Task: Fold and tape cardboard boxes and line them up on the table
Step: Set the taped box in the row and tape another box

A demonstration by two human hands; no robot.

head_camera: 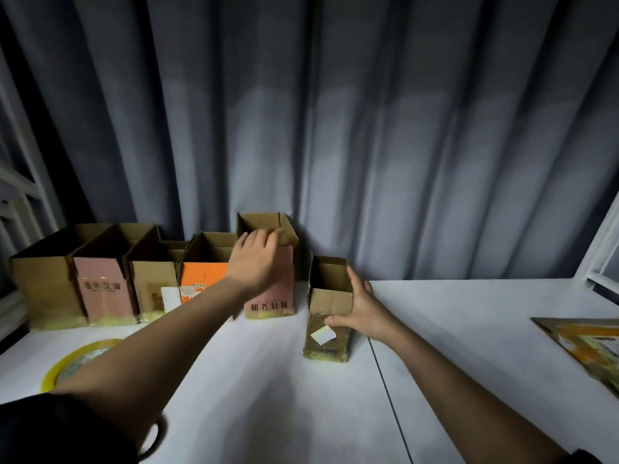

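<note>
Several open cardboard boxes stand in a row along the back of the white table (469, 329). My left hand (254, 259) rests on the front rim of a tall pink-fronted box (274, 289), fingers curled over its top edge. To its right stands a small brown box (330, 329) with a white label and taped bottom. My right hand (361, 309) holds this small box from its right side, thumb on the front face and fingers along the side. A roll of yellowish tape (82, 361) lies at the near left, partly hidden by my left forearm.
Left of the pink box stand an orange-fronted box (202, 279), a brown box (154, 289), another pink box (104, 289) and a large brown box (43, 279). Flattened cardboard (589, 346) lies at the table's right edge. A grey curtain hangs behind.
</note>
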